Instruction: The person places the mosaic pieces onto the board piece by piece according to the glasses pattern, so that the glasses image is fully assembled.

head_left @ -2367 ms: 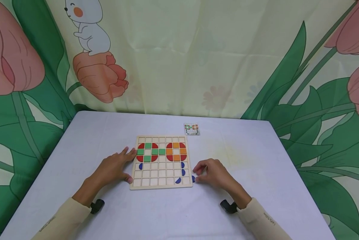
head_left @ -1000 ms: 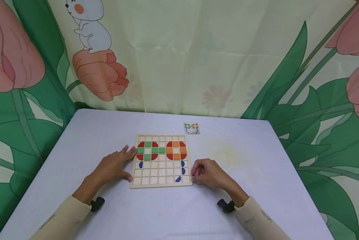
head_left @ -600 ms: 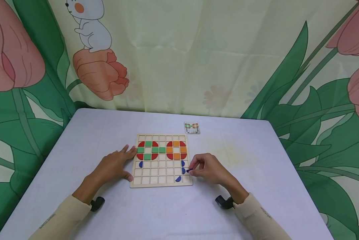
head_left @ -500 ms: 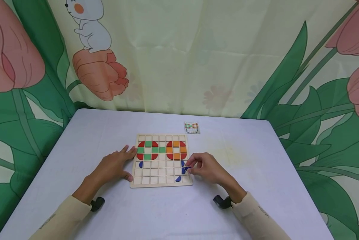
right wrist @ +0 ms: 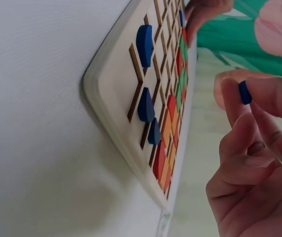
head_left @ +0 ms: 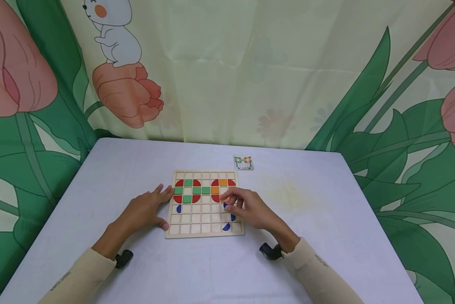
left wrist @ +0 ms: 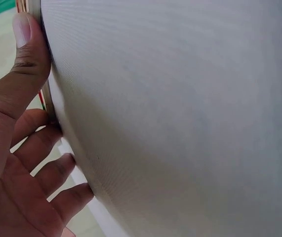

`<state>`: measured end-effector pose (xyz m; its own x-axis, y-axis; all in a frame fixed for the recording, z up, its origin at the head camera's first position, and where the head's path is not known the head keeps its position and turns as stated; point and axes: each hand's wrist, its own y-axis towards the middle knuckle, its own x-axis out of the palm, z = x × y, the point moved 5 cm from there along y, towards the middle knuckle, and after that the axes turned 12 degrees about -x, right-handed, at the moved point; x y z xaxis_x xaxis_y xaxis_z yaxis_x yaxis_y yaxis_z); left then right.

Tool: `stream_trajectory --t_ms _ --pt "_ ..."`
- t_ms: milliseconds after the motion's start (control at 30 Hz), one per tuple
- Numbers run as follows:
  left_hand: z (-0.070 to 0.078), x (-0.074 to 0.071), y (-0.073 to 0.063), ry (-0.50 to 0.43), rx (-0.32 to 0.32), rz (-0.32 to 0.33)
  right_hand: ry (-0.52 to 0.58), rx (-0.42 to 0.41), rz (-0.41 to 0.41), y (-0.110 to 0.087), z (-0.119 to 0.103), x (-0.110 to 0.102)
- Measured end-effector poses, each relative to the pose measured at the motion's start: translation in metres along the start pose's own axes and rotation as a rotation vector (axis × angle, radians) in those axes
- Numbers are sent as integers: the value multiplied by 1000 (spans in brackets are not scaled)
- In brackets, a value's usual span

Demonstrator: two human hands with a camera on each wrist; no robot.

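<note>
A pale wooden grid board (head_left: 206, 219) lies on the white-covered table. On it, red quarter-round pieces and green squares (head_left: 206, 190) form a ring at left; red pieces and orange squares (head_left: 215, 190) form another at right, partly hidden by my right hand (head_left: 252, 209). That hand pinches a small blue piece (right wrist: 245, 92) between thumb and index finger, above the board. Blue half-round pieces (right wrist: 145, 106) sit in the lower right cells, and one blue half-round (head_left: 179, 208) at the lower left. My left hand (head_left: 142, 212) rests spread against the board's left edge, thumb and fingertips touching it.
A small printed card (head_left: 243, 162) with a similar coloured pattern lies behind the board's right corner. A curtain (head_left: 227, 76) with tulips and a white animal hangs behind the table. Each wrist wears a black camera (head_left: 270, 251).
My right hand has picked up the blue half-round from beside the board's right edge and carried it left over the board. The left hand has stayed in place.
</note>
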<state>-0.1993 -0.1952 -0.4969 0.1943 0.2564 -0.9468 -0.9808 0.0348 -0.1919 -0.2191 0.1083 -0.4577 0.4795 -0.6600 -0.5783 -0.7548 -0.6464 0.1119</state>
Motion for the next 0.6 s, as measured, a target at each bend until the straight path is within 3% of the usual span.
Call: stream_trajectory --t_ms 433,600 --pt "1 -2 -1 8 9 -2 -21 -60 -38 31 -10 24" --pt "2 -3 -1 11 9 -6 -3 -99 -89 45 -15 38"
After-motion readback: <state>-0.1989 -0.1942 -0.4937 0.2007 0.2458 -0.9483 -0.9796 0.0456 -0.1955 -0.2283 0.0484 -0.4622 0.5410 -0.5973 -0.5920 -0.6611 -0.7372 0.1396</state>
